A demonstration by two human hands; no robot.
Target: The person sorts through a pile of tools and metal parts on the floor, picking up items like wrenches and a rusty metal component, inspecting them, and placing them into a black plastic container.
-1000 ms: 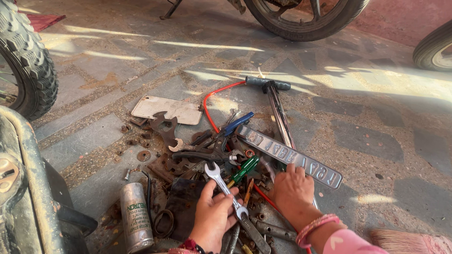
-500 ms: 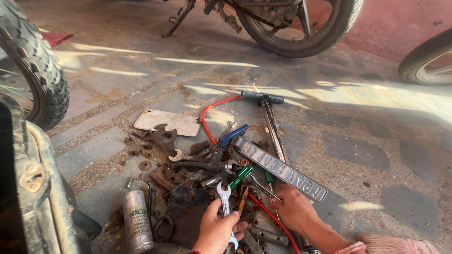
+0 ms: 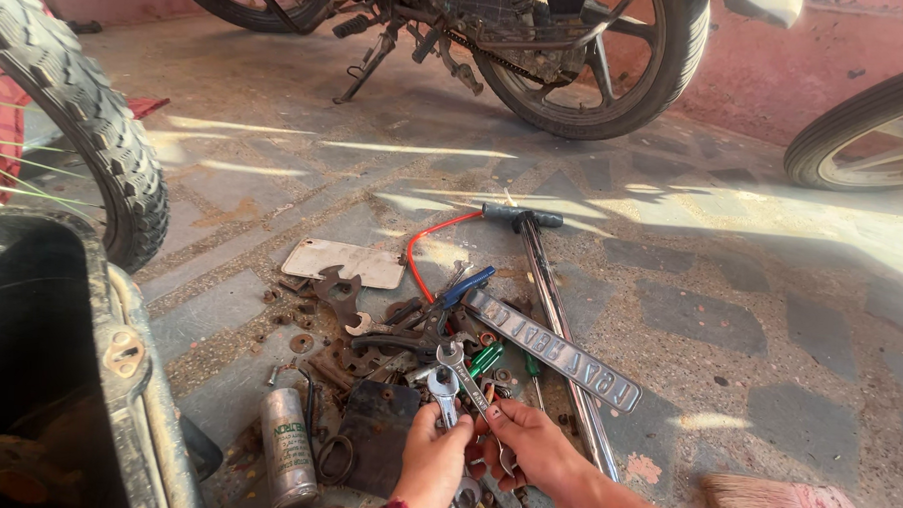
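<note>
Metal spanners are being picked; left hand (image 3: 435,454) grips a short spanner (image 3: 444,389); right hand (image 3: 530,442) pinches a long spanner (image 3: 472,385), both above the pile (image 3: 368,351); next, compare sizes carefully.

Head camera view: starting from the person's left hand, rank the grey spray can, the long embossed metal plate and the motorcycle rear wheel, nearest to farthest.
From the left hand, which holds a small spanner:
1. Grey spray can, lying just to its left on the ground.
2. Long embossed metal plate, up and to the right, past the tool pile.
3. Motorcycle rear wheel, far off at the top of the view.
</note>
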